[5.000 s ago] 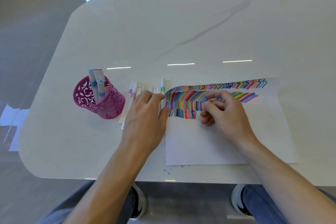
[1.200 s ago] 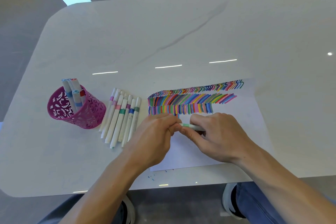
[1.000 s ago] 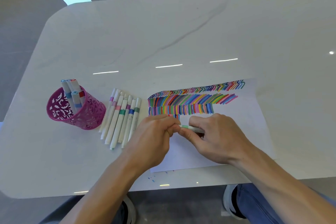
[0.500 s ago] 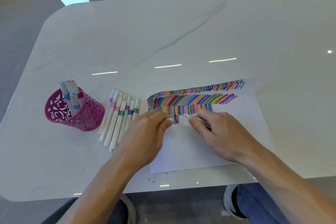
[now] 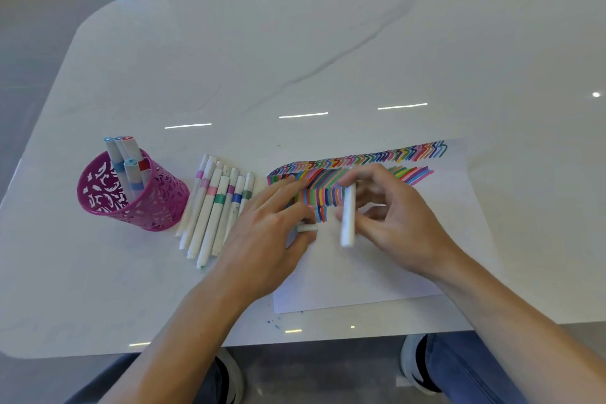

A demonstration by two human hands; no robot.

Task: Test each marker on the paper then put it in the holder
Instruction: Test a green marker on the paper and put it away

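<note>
Magenta cut-out holder (image 5: 131, 203) sits far left on the bench (image 5: 295, 59), with a few capped stored markers (image 5: 129, 167) standing in it, blue and red bands showing.

Loose markers (image 5: 213, 210) lie just beside the holder at its 3 o'clock. They are packed side by side, long axes roughly 1 to 7 o'clock, with pink, green, purple and blue bands.

Left hand (image 5: 272, 233) is at 3 o'clock of that row, lying over the left edge of the paper (image 5: 344, 289). Its fingers (image 5: 282, 190) are long and nearly straight, close together, pointing about 1 o'clock onto the colour strokes (image 5: 410, 154). Thumb side pinches a small white cap (image 5: 307, 228) at the hand's 3 o'clock edge.

Marker (image 5: 348, 216) is at 3 o'clock of the cap, with a clear gap between them. White barrel runs 12 to 6 o'clock. Its upper end is over the lower stroke row, its lower end over blank paper. Can't tell which end is the tip, or whether it touches the sheet.

Right hand (image 5: 393, 220) holds the marker from its 3 o'clock side, fingers curled, thumb and fingertips pinching the barrel.

Strokes run in bands along the paper's 12 o'clock edge. Blue ink specks (image 5: 272, 323) mark the bench at 6 o'clock of the paper's near-left corner.
</note>
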